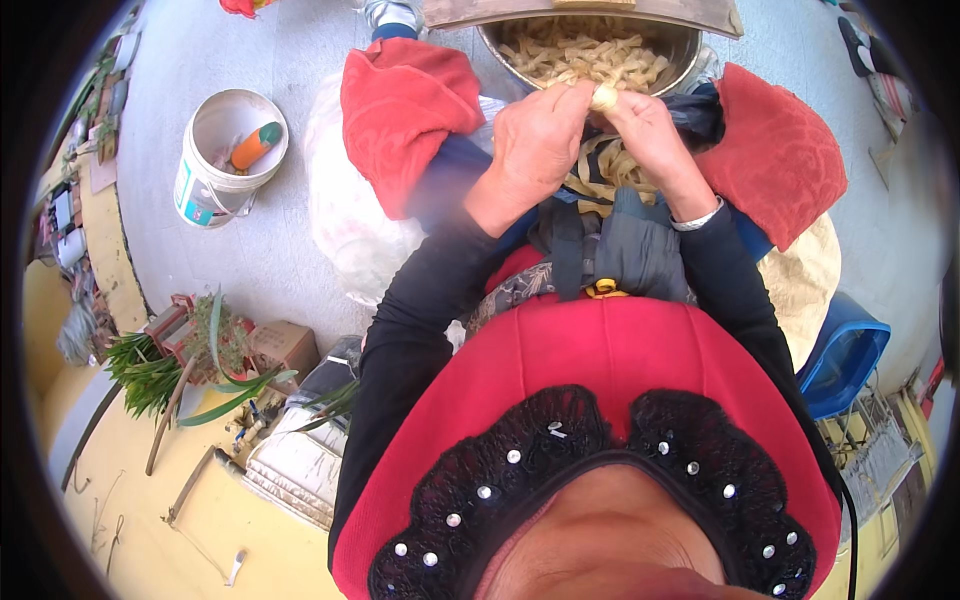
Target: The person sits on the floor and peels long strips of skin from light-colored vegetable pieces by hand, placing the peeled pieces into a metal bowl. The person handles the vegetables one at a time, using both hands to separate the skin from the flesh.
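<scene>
My left hand (pixel 536 142) and my right hand (pixel 649 135) meet just in front of a wide metal basin (pixel 694 71). Between their fingertips they pinch a small pale-yellow knotted strip (pixel 604 97). The basin is filled with many short, pale yellowish knotted pieces (pixel 585 52). Beneath my hands, flat tan strips (pixel 619 161) lie loosely across my lap. A wooden board (pixel 517 13) rests over the far part of the basin. Red cloths (pixel 409 124) cover both knees.
A white plastic bucket (pixel 214 184) holding an orange and green object (pixel 256 146) stands on the grey floor to the left. A full white bag (pixel 352 217) is beside my left leg. On the right are a tan sack (pixel 806 277) and a blue plastic tub (pixel 844 360). Potted plants (pixel 142 367) stand lower left.
</scene>
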The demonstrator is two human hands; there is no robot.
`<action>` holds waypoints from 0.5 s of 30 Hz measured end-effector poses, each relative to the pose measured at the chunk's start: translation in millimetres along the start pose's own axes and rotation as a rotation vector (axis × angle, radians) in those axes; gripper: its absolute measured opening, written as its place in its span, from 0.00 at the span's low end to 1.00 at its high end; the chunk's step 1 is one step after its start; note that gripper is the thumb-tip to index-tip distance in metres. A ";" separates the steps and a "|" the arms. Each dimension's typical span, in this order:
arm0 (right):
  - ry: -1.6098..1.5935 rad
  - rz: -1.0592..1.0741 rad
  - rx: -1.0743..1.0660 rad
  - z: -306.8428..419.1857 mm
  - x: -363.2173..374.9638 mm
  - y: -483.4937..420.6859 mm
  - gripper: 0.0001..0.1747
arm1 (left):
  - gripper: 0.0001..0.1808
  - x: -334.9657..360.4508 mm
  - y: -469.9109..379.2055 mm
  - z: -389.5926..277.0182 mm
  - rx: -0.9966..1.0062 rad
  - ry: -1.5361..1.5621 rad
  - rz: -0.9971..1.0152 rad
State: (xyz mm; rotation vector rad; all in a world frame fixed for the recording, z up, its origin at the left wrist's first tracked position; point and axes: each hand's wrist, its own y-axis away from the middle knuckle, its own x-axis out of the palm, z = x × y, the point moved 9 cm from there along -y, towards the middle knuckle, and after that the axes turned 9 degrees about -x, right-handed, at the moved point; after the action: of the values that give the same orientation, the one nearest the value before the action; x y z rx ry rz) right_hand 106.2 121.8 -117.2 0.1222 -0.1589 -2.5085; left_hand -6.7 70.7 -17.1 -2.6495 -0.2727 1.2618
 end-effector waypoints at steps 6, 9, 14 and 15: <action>-0.964 0.030 0.187 -3.7 27.7 13.0 0.14 | 0.21 16.6 9.5 5.2 -0.113 0.401 0.020; -0.728 -0.051 0.109 -7.2 12.6 11.2 0.10 | 0.17 14.9 -1.1 -0.6 -0.168 0.412 0.090; 0.223 -0.290 -0.467 68.2 -13.7 9.2 0.07 | 0.14 21.9 -15.1 6.9 -0.314 0.322 0.139; 0.398 -0.306 -0.574 82.5 -12.7 12.9 0.07 | 0.14 27.6 -15.6 12.3 -0.387 0.356 0.175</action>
State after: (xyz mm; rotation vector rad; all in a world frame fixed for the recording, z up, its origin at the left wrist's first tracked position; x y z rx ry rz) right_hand 113.7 125.9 -33.1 0.4262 0.7868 -2.6568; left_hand -0.5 93.7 -41.3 -3.2273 -0.2537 0.8172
